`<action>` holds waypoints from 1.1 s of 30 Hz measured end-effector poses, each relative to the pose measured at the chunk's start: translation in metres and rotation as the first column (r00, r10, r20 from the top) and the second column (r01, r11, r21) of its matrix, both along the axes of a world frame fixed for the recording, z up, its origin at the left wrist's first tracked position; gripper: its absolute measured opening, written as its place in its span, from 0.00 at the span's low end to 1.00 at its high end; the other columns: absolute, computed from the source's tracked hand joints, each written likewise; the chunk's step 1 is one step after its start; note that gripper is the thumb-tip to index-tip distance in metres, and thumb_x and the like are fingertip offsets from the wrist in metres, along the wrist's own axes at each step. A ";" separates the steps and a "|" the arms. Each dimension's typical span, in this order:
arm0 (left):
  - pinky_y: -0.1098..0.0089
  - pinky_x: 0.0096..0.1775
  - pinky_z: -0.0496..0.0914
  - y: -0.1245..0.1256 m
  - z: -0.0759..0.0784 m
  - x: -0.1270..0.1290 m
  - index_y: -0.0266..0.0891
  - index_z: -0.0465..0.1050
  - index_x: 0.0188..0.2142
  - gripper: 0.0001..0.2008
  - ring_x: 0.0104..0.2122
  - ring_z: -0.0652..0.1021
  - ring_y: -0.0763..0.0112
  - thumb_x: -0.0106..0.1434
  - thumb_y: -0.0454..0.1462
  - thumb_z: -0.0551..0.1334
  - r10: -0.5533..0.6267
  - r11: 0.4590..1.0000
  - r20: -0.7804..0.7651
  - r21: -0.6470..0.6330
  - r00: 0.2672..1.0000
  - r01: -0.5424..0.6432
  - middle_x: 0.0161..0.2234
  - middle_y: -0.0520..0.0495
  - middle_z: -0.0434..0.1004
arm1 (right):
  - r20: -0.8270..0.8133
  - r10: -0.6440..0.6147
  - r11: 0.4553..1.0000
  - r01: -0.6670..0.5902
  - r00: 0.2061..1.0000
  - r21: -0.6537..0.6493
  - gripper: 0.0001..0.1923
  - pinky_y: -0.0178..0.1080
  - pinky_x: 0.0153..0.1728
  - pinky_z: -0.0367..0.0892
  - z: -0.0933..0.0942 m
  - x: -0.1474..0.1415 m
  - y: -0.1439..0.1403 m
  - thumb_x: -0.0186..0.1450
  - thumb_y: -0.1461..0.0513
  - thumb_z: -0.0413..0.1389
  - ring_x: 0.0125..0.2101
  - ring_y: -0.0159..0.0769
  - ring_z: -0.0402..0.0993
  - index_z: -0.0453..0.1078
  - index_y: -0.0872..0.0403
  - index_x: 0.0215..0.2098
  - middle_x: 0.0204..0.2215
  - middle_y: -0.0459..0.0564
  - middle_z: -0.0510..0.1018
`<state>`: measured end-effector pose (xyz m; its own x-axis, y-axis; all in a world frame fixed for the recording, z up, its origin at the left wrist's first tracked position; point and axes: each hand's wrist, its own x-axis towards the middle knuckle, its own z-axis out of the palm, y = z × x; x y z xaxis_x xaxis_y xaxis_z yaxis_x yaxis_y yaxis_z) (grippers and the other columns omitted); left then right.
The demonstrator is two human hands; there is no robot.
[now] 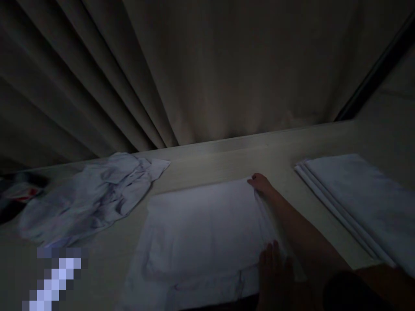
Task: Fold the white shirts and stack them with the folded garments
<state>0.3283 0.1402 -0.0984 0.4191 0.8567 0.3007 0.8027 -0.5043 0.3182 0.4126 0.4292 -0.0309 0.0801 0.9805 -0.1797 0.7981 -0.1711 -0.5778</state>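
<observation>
1. Crumpled white cloth [94, 196] lies at nine o'clock.
2. Flat white cloth [201, 229] lies centre on the table [227, 162].
3. Left hand [275, 276] rests open on its five-o'clock corner.
4. Right hand [261, 183] pinches its two-o'clock corner.
5. Folded stack [359, 198] sits at three o'clock.

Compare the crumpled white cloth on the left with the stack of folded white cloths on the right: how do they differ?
The crumpled white cloth lies loose and wrinkled in an irregular heap; the stack of folded white cloths is flat and smooth, with squared edges. The crumpled one looks like a single piece; the stack shows several layered edges. Neither hand touches either: the right hand and left hand rest on the flat white cloth between them. Both lie on the pale table.
</observation>
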 end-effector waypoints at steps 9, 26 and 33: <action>0.55 0.48 0.72 0.003 0.022 0.002 0.39 0.70 0.47 0.15 0.51 0.73 0.53 0.60 0.37 0.56 0.009 0.958 0.013 -0.286 1.000 -0.005 0.56 0.34 0.68 | -0.126 -0.021 0.998 0.014 0.992 -0.059 0.08 0.38 0.30 0.63 0.016 0.003 -0.002 0.58 0.62 0.55 0.27 0.33 0.68 0.66 0.60 0.33 0.25 0.51 0.72; 0.67 0.49 0.66 -0.014 0.150 -0.119 0.43 0.69 0.42 0.19 0.46 0.74 0.69 0.55 0.29 0.47 0.641 0.748 0.747 -0.659 0.175 0.074 0.48 0.47 0.76 | -0.398 0.033 0.976 -0.115 0.917 -0.184 0.08 0.31 0.23 0.64 0.131 -0.098 -0.012 0.58 0.62 0.56 0.21 0.27 0.67 0.68 0.55 0.36 0.23 0.45 0.72; 0.67 0.43 0.65 -0.050 0.150 -0.209 0.41 0.68 0.39 0.12 0.41 0.74 0.65 0.57 0.38 0.50 0.730 0.635 0.628 -0.769 -0.269 -0.074 0.40 0.48 0.77 | -0.260 0.270 0.938 -0.315 0.927 -0.148 0.13 0.29 0.15 0.55 0.145 -0.217 -0.011 0.54 0.56 0.61 0.16 0.25 0.62 0.69 0.54 0.34 0.18 0.42 0.68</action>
